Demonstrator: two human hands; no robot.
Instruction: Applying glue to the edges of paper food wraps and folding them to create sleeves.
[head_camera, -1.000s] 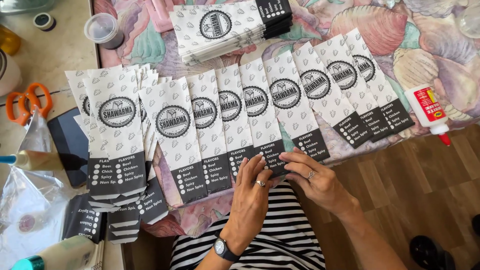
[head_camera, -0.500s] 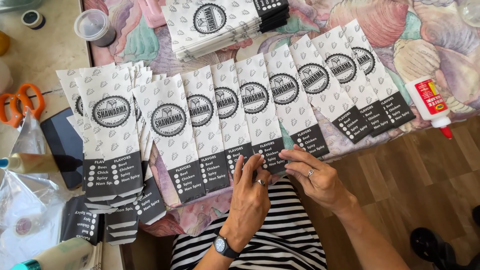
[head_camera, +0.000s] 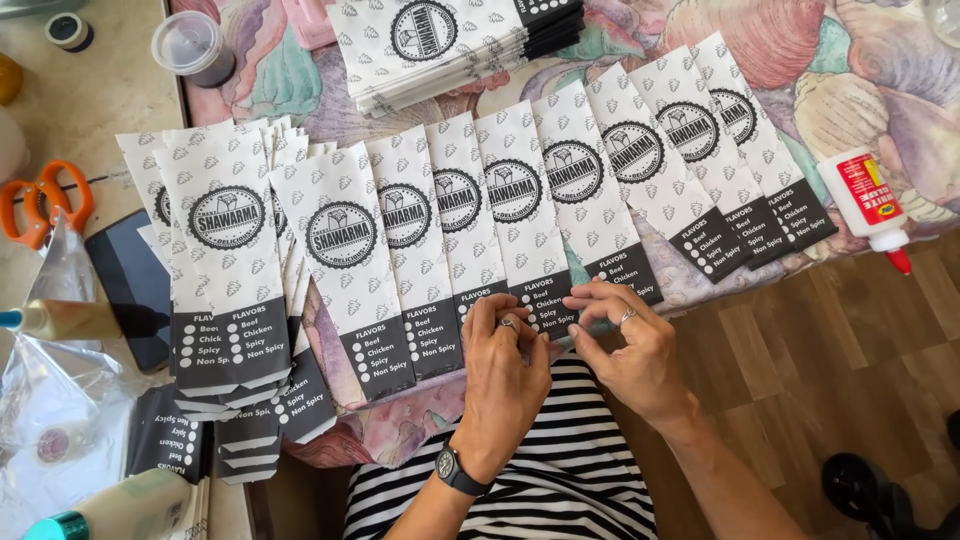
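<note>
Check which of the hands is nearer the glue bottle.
Right. The right hand is at the bag row's lower edge, with the glue bottle off to its upper right; the left hand sits further left, beyond the right one.

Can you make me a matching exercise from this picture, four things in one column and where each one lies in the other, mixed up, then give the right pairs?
Things:
1. scissors
2. glue bottle
3. stack of paper sleeves
4. clear lidded cup

Places:
A. at the right edge of the patterned cloth, red tip pointing down
B. top centre, above the fanned row of sleeves
C. top left, at the cloth's left edge
D. far left on the beige table, orange handles

Pairs: 1-D, 2-A, 3-B, 4-C
</note>
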